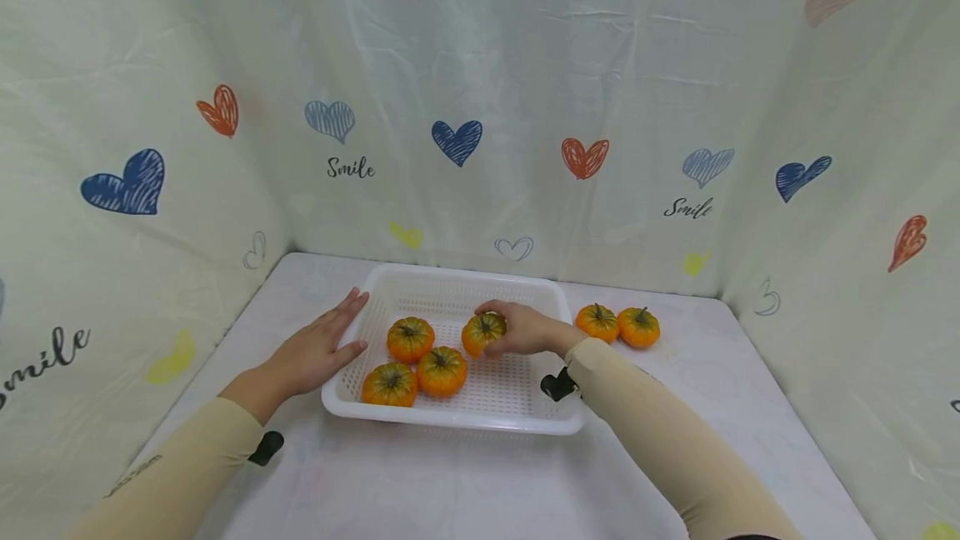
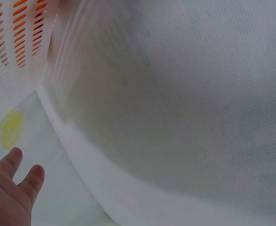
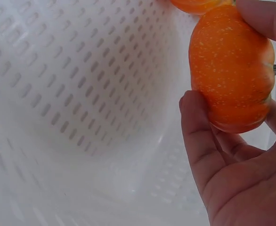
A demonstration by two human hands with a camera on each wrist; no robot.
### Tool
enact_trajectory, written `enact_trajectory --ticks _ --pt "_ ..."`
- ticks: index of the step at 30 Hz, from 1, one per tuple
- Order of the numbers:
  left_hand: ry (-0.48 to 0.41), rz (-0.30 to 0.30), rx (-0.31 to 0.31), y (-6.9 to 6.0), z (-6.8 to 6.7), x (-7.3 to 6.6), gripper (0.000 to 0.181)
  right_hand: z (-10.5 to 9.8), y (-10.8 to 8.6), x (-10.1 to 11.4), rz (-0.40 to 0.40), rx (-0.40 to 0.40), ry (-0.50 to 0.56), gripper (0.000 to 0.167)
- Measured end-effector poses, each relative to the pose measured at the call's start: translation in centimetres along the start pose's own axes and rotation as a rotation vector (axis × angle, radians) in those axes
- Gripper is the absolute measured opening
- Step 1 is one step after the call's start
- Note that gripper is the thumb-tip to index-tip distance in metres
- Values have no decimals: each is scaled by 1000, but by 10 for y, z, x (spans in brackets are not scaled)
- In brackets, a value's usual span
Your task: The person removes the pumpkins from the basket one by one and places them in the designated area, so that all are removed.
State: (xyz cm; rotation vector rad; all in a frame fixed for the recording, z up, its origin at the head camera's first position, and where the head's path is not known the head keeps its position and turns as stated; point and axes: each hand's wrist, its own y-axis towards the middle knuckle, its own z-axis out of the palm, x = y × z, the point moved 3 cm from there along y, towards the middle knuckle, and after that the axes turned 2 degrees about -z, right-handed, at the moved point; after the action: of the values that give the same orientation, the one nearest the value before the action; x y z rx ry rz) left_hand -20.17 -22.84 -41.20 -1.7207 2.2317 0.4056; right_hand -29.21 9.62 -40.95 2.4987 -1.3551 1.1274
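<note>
A small orange pumpkin (image 1: 481, 335) is gripped between the thumb and fingers of my right hand (image 1: 525, 329), inside the white plastic basket (image 1: 480, 421). The right wrist view shows that pumpkin (image 3: 232, 66) from close by, its stem pointing right. Three more pumpkins sit in the basket's left part: one at the back (image 1: 410, 339), one at the front left (image 1: 390, 385) and one beside it (image 1: 442, 372). At the basket's left rim, my left hand (image 1: 318, 348) lies with straight fingers; the left wrist view shows its fingers (image 2: 32, 181) extended near the slotted basket wall (image 2: 20, 33).
Two pumpkins stand side by side on the table right of the basket, one nearer it (image 1: 597, 322) and one farther right (image 1: 639, 327). A white cloth covers the table (image 1: 450, 482). Heart-printed curtains (image 1: 465, 215) hang behind and at both sides.
</note>
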Motion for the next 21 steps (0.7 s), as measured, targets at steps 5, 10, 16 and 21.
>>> enact_trajectory --ticks 5,10,16,21 --pt "-2 4 -1 0 -1 0 75 -7 -3 3 -25 -18 29 75" --pt "0 6 -2 0 0 0 75 -19 -8 6 -51 -60 60 78" --pt "3 8 -5 0 1 1 75 -38 -21 10 -51 -116 130 83" --pt "0 13 -7 0 0 0 75 -57 -32 9 -95 -180 169 81"
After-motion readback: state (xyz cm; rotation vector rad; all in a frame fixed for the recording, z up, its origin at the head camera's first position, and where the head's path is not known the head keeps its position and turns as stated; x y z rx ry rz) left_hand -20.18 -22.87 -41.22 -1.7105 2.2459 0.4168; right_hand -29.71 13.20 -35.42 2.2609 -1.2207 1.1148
